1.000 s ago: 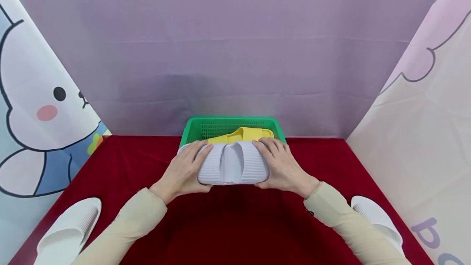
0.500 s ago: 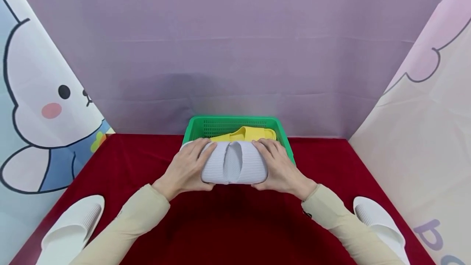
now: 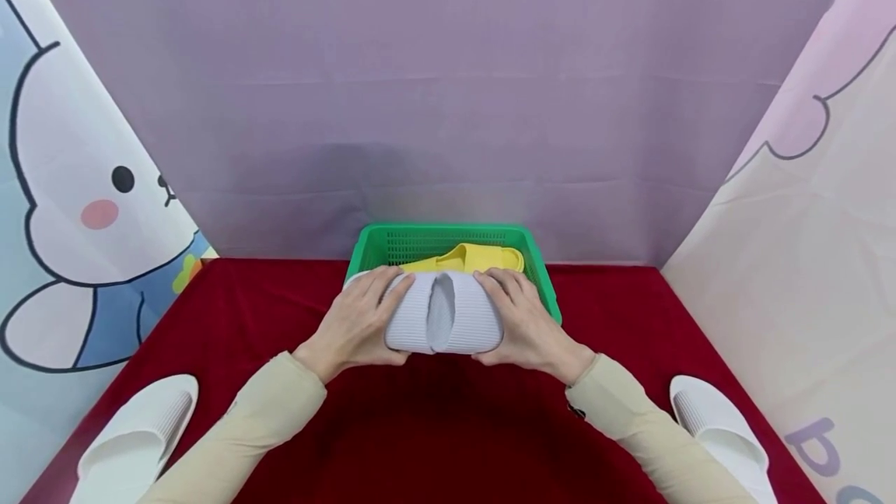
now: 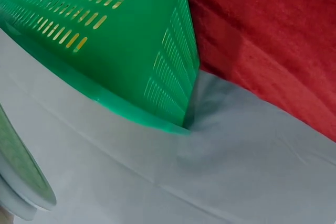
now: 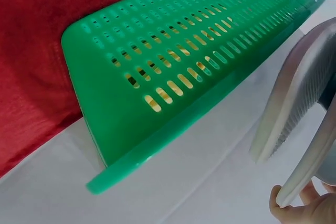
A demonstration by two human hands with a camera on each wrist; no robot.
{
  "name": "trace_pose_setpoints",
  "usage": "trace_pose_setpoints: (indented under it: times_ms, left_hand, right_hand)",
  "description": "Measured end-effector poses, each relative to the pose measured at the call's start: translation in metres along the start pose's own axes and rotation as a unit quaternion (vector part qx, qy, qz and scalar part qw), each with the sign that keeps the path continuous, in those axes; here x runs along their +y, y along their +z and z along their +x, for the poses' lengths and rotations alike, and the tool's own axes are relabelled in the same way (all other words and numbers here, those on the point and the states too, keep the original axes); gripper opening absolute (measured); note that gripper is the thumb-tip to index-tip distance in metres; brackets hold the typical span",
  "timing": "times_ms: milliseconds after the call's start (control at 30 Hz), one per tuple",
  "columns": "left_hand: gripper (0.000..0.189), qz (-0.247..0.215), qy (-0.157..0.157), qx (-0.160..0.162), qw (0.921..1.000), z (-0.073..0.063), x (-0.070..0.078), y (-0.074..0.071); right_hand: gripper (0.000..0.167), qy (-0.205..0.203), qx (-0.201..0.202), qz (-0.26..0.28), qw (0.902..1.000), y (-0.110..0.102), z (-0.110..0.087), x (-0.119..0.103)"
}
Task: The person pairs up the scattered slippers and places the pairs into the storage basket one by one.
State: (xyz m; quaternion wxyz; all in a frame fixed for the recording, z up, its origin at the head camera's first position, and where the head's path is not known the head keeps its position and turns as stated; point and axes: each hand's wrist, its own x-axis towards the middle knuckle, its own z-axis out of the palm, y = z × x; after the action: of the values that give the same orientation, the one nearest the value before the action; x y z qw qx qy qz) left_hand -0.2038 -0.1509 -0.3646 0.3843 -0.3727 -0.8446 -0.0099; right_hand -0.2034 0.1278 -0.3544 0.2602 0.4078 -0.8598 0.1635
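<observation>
Between my two hands is a pair of pale lavender-grey slippers [image 3: 476, 313], with ribbed straps facing me and a narrow opening in the middle. My left hand [image 3: 357, 325] grips the left end, fingers over the top and thumb underneath. On the right end, my right hand [image 3: 528, 325] holds on in the same way. In the right wrist view, the slippers [image 5: 296, 93] show their edges spread apart, with fingertips [image 5: 294, 212] at the lower one. Their soles [image 4: 23, 169] appear at the lower left of the left wrist view. The slippers overlap the front of a green basket [image 3: 448, 232].
A yellow slipper [image 3: 486, 257] lies inside the slotted basket, near the purple backdrop [image 3: 448, 99]. White slippers rest at the left [image 3: 143, 430] and right [image 3: 724, 430] edges of the red cloth [image 3: 448, 442]. Printed panels flank both sides.
My hands have come slightly closer together, mostly the right one shifting left. The opening between the straps of the held slippers has narrowed. The view has shifted a little.
</observation>
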Motion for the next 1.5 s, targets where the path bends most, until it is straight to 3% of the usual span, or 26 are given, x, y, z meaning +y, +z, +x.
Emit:
trace_pose_setpoints:
  times_ms: [267,567,667,800,900,1000,1100,1200,1267,1367,1433,1500]
  left_hand:
    - [0.099,-0.008,-0.007,0.002,0.9999,-0.003,-0.001,0.007]
    - [0.100,-0.016,0.010,-0.034,0.9992,0.001,-0.001,0.008]
    - [0.097,-0.014,0.019,-0.019,0.9995,0.001,0.000,0.003]
    - [0.078,-0.039,0.006,0.018,0.9991,-0.007,0.003,-0.004]
    - [0.054,-0.080,-0.022,0.062,0.9946,-0.019,0.006,-0.006]
    - [0.044,-0.120,-0.078,0.096,0.9851,-0.033,0.004,-0.005]
    - [0.038,-0.155,-0.166,0.093,0.9695,-0.043,-0.002,-0.006]
    - [0.041,-0.202,-0.272,0.052,0.9396,-0.052,-0.011,-0.003]
    - [0.044,-0.238,-0.339,0.014,0.9100,-0.057,-0.018,0.001]
    - [0.051,-0.299,-0.419,-0.042,0.8564,-0.063,-0.026,0.008]
    - [0.058,-0.333,-0.450,-0.069,0.8256,-0.066,-0.031,0.012]
    - [0.066,-0.359,-0.467,-0.088,0.8030,-0.068,-0.034,0.016]
  right_hand:
    - [0.108,0.009,-0.015,-0.005,0.9998,0.003,0.003,-0.001]
    - [0.106,0.054,-0.024,0.020,0.9981,0.000,-0.004,0.007]
    - [0.106,0.066,-0.013,0.029,0.9973,-0.004,-0.003,0.012]
    - [0.104,0.087,-0.006,0.050,0.9949,-0.007,-0.004,0.019]
    - [0.102,0.101,-0.005,0.056,0.9933,-0.007,-0.008,0.024]
    - [0.102,0.109,-0.001,0.055,0.9925,-0.007,-0.013,0.029]
    - [0.103,0.113,0.003,0.056,0.9920,-0.007,-0.017,0.032]
    - [0.103,0.116,0.003,0.058,0.9916,-0.008,-0.019,0.034]
    - [0.103,0.119,0.001,0.060,0.9911,-0.009,-0.020,0.035]
    - [0.103,0.120,0.001,0.060,0.9909,-0.009,-0.021,0.036]
    - [0.102,0.120,0.001,0.060,0.9910,-0.009,-0.021,0.037]
    - [0.102,0.117,0.002,0.060,0.9913,-0.009,-0.020,0.038]
